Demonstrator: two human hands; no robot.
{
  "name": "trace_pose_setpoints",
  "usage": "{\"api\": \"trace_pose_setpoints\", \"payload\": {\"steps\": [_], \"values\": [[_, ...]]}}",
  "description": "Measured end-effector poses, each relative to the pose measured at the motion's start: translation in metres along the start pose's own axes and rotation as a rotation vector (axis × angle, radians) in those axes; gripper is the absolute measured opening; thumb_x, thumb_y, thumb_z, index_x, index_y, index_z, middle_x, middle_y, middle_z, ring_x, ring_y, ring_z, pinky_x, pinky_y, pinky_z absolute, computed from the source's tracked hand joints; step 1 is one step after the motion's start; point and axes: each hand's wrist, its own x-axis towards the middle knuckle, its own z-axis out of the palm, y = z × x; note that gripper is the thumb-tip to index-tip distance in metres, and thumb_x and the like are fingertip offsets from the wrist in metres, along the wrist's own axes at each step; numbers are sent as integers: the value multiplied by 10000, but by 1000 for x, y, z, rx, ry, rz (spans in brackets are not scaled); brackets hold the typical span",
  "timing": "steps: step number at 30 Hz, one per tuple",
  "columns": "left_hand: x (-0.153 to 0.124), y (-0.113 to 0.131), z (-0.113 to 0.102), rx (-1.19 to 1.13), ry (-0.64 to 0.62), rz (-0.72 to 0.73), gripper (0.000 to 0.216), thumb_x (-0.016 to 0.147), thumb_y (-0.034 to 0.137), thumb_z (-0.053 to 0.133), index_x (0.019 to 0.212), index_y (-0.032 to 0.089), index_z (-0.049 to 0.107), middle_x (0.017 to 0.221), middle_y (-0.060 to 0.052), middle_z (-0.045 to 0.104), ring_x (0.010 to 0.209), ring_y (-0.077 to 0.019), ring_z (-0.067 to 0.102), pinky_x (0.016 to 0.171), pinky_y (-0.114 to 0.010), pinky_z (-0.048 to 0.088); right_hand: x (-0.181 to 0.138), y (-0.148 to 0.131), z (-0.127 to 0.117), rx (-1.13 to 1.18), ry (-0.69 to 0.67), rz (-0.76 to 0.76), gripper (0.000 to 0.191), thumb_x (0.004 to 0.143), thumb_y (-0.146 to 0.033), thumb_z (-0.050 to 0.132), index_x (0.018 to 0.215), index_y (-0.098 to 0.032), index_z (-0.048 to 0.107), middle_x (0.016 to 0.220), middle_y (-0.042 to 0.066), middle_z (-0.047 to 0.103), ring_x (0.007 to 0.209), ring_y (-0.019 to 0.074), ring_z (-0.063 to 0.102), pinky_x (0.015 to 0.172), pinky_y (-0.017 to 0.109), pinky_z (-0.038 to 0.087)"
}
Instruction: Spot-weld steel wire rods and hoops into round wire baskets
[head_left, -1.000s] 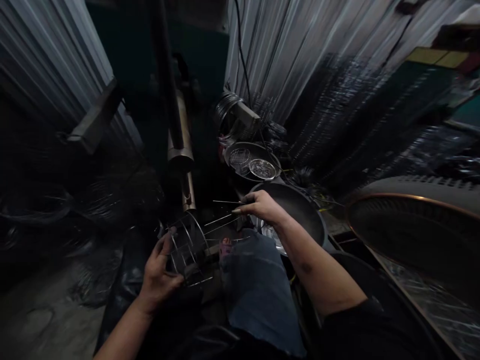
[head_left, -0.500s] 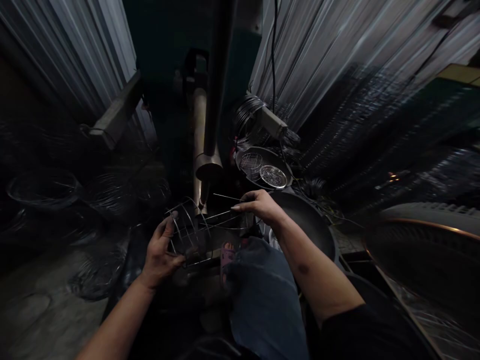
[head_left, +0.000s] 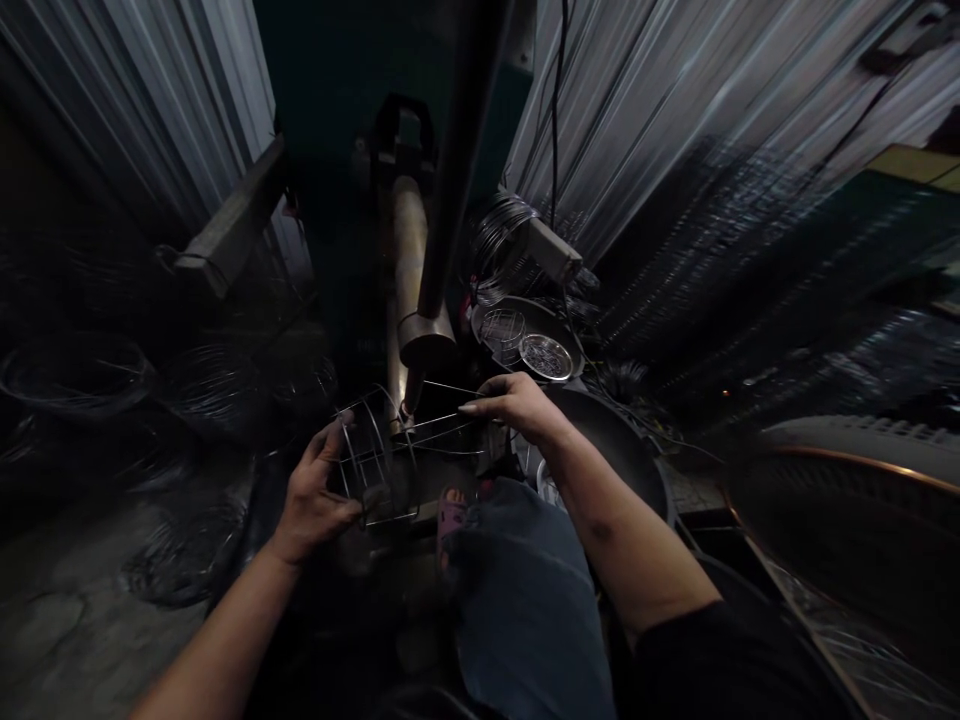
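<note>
A round wire cage [head_left: 365, 462] of thin hoops and straight wires lies across the gap between my hands. My left hand [head_left: 319, 490] grips its hoop end, fingers along the rim. My right hand [head_left: 514, 405] pinches a straight wire [head_left: 439, 425] that runs into the cage from the right. Between my hands, the two electrode tips [head_left: 407, 415] of what looks like a spot welder meet at the cage's wires. Above them is the machine's brass-coloured arm [head_left: 410, 240], ending in a round block [head_left: 427, 340]. Dim light hides the exact contact.
Right of the machine stands a dark pan [head_left: 487, 318] holding a round wire grid [head_left: 502, 330] and a shiny dish [head_left: 547, 356]. A larger dark basin [head_left: 615, 440] is beside my right forearm. Coiled wire [head_left: 499, 240] hangs behind. A fan-like round guard [head_left: 840, 480] stands far right.
The view has shifted slightly. The round block and upper rod have shifted right in view, and a small glow now shows at the electrode tips. Both hands keep their hold.
</note>
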Motion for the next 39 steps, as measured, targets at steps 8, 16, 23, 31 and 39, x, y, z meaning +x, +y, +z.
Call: {"api": "trace_pose_setpoints", "payload": {"steps": [8, 16, 23, 31, 39], "values": [[5, -9, 4, -64, -35, -36, 935, 664, 419, 765, 1457, 290, 285, 1396, -91, 439, 1212, -298, 506, 1032, -479, 435, 7, -1, -5, -19, -7, 6, 404, 476, -449, 836, 596, -147, 596, 522, -41, 511, 483, 91, 454, 454, 221, 348], [11, -6, 2, -93, -14, -59, 906, 651, 390, 779, 1434, 255, 345, 1377, -92, 463, 1216, -323, 502, 1054, -502, 410, 7, -5, -7, 16, 2, 27, 382, 471, -408, 839, 629, -132, 627, 503, -36, 515, 468, 88, 454, 434, 209, 336], [16, -9, 5, -130, -13, -24, 900, 645, 360, 791, 1428, 289, 354, 1404, -82, 443, 1262, -303, 467, 1077, -484, 385, 13, 0, -10, 32, -7, 19, 360, 490, -396, 837, 611, -140, 614, 508, -34, 530, 457, 87, 457, 428, 209, 345], [19, -8, 6, -165, -54, -134, 903, 637, 429, 788, 1420, 271, 367, 1372, -87, 466, 1231, -328, 491, 1062, -526, 388, 15, -2, -12, -20, 20, -3, 366, 493, -420, 830, 623, -133, 645, 514, -23, 546, 474, 98, 472, 449, 222, 355], [18, -11, 8, -201, -61, -146, 920, 604, 400, 814, 1408, 296, 380, 1347, -59, 486, 1210, -307, 512, 1074, -474, 393, 16, 0, -14, -78, 54, -49, 373, 502, -447, 814, 631, -136, 653, 549, -24, 547, 524, 105, 478, 476, 225, 346]]}}
